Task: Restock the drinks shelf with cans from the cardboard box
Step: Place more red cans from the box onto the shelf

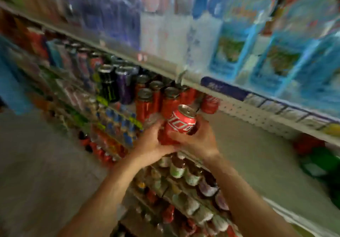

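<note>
Both my hands are raised in front of the drinks shelf (pixel 248 135), close together. My right hand (pixel 196 139) grips a red cola can (pixel 181 120), tilted with its silver top pointing up and to the right. My left hand (pixel 150 141) holds a second red can (pixel 166 138) pressed beneath the first one. A group of red cans (pixel 149 100) stands on the shelf just behind my hands. The cardboard box is out of view. The picture is blurred by motion.
Tall black and purple cans (pixel 116 84) stand left of the red ones. To the right the grey shelf floor lies bare. Bottled water packs (pixel 239 39) fill the shelf above. Lower shelves (pixel 184 181) hold rows of bottles. Green and red packs (pixel 320 159) sit at far right.
</note>
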A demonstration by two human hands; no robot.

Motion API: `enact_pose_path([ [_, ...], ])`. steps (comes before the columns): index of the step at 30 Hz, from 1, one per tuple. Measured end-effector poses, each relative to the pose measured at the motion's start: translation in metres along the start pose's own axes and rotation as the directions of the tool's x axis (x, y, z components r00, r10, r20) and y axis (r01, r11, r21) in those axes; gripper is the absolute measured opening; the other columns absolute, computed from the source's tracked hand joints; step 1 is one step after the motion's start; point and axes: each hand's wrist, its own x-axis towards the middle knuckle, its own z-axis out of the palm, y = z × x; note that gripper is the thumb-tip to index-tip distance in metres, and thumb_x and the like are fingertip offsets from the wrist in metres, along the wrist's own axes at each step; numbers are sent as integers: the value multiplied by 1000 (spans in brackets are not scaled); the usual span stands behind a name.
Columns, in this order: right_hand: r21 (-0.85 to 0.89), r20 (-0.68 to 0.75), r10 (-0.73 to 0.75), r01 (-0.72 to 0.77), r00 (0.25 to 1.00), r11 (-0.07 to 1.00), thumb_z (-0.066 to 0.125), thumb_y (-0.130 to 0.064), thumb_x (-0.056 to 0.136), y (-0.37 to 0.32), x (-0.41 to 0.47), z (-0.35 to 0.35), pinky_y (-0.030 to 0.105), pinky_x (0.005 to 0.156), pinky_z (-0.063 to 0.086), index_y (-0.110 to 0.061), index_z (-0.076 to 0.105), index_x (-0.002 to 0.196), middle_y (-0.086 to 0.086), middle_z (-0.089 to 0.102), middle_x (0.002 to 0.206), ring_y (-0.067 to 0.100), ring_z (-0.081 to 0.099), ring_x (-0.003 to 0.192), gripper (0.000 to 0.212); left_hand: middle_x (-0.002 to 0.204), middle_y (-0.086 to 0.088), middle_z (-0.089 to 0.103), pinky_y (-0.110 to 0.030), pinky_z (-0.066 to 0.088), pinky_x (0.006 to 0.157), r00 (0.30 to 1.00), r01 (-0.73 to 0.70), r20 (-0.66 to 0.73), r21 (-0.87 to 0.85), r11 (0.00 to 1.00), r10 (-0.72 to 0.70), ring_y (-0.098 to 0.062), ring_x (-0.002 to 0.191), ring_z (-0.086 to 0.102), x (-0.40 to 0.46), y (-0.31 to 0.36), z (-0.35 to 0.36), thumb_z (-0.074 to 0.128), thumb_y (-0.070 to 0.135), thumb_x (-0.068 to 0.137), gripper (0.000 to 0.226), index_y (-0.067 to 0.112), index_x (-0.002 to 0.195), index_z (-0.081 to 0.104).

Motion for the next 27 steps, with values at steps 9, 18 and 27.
enact_pose_path([
  [9, -248, -142, -74, 37, 987, 968, 98, -31, 48, 38, 48, -50, 2, 74, 47, -21, 56, 131, -10, 69, 113, -3, 64, 95, 94, 132, 1, 59, -36, 50, 97, 993, -114, 29, 408, 906, 112, -20, 117, 59, 67, 17, 53, 85, 36, 69, 88, 24, 142, 38],
  [18, -174, -135, 50, -73, 990, 982, 89, -43, 56, 82, 55, -50, 38, 89, 57, -26, 60, 127, -6, 71, 110, 9, 67, 100, 79, 142, -2, 50, -36, 42, 104, 996, -43, 94, 498, 866, -4, -24, 127, 52, 74, 3, 58, 73, 44, 81, 76, 23, 143, 34],
  [27, -257, -224, 82, -140, 971, 956, 84, -40, 71, 84, 58, -53, 15, 75, 48, -24, 54, 129, -8, 64, 112, 7, 62, 92, 67, 157, 6, 32, -28, 27, 115, 943, -207, 320, 779, 592, -91, -15, 143, 32, 60, -7, 31, 37, 45, 102, 50, 27, 148, 38],
])
